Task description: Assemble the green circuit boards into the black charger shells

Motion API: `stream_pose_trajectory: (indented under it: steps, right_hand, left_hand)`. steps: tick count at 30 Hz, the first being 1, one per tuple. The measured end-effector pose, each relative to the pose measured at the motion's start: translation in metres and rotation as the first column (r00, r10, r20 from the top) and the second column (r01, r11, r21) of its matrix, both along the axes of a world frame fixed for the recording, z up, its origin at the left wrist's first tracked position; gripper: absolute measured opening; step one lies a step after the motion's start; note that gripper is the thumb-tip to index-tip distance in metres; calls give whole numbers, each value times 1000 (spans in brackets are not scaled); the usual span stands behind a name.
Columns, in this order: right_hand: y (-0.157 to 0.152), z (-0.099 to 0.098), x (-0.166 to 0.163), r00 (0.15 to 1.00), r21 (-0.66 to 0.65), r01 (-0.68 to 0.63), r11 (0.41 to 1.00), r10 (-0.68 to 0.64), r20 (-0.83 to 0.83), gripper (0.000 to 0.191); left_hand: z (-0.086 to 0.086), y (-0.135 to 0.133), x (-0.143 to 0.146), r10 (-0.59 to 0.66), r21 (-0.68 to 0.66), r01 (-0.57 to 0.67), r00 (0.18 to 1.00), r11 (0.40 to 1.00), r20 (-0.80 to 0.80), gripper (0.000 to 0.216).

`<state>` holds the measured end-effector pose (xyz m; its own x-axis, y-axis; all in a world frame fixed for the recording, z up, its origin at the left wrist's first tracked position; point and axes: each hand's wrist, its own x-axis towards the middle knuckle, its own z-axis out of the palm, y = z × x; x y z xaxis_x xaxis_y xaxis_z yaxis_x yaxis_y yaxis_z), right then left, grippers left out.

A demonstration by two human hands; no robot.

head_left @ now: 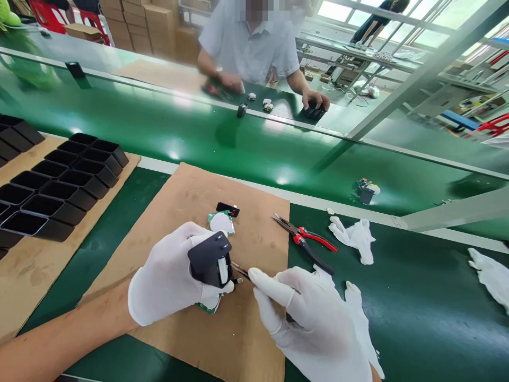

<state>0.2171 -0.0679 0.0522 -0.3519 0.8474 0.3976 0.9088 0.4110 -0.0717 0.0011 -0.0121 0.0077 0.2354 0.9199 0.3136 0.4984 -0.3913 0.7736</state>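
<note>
My left hand (169,278), in a white glove, is closed around a small black plastic case (207,260) with a flat dark plate and a white part at its open side. My gloved right hand (314,318) pinches thin metal tweezers (242,271), their tips close to the case's right side; whether they touch it I cannot tell. Under the left hand a green circuit board (210,305) shows in part. Beyond the case lie another green board with a white round disc (221,223) and a small black part (227,209), all over a cardboard sheet (254,191).
Red-and-black needle-nose pliers (306,237) lie right of the cardboard, near loose white gloves (358,236). Rows of black open boxes (71,180) stand at left. Beyond the green conveyor belt (191,132) a co-worker (254,48) handles parts. A metal post (457,209) rises at right.
</note>
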Motion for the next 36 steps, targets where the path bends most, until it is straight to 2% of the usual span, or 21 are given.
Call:
stream_pose_trajectory:
  steps: [2,4,7,9,11,13,15,18,21,23,26,28,32,36]
  right_hand:
    - [3,-6,6,998,92,63,994,-63,-2,29]
    - [9,-15,13,990,125,132,983,-138,40,24]
    - [17,-26,20,980,54,170,984,-175,98,21]
    - [17,-29,18,989,31,140,990,-141,37,23]
    - [11,-28,11,993,32,55,998,-52,-104,31]
    - [3,-25,-1,976,47,-65,997,74,-205,37]
    - [-1,-22,-13,964,47,-147,988,153,-216,35]
    - [1,-22,-23,976,9,-174,985,174,-135,29]
    - [4,-26,-22,980,-18,-148,989,144,-136,25]
    - [5,-29,-21,981,-51,-82,995,72,-179,18]
    - [4,-32,-21,977,-56,-10,998,-2,-215,20]
    - [5,-33,-22,979,-30,-25,999,18,-205,24]
    - [8,-39,-22,974,-22,-91,996,84,-212,27]
    - [7,-52,-21,934,33,-89,995,95,-344,37]
  left_hand:
    - [-1,2,-3,5,-69,-2,999,998,43,42]
    - [1,6,-5,-22,-133,38,992,990,123,45]
    - [7,10,-6,-107,-214,155,969,964,222,45]
    - [11,10,-4,-152,-311,252,938,916,311,47]
    - [12,7,-1,-162,-379,316,908,870,386,49]
    - [11,5,1,-169,-378,326,904,866,393,46]
    - [7,3,2,-195,-321,315,914,893,355,38]
    - [0,3,2,-197,-256,264,945,930,259,33]
    - [-4,3,2,-209,-239,255,957,937,200,35]
    - [-4,2,4,-215,-222,256,957,941,193,35]
    - [-5,0,9,-95,-187,117,988,975,120,27]
    - [-7,-1,11,-19,-162,31,997,986,75,26]
    - [-13,-3,12,-9,-160,19,998,987,68,29]
    - [-17,-3,13,53,-119,-43,995,992,86,34]
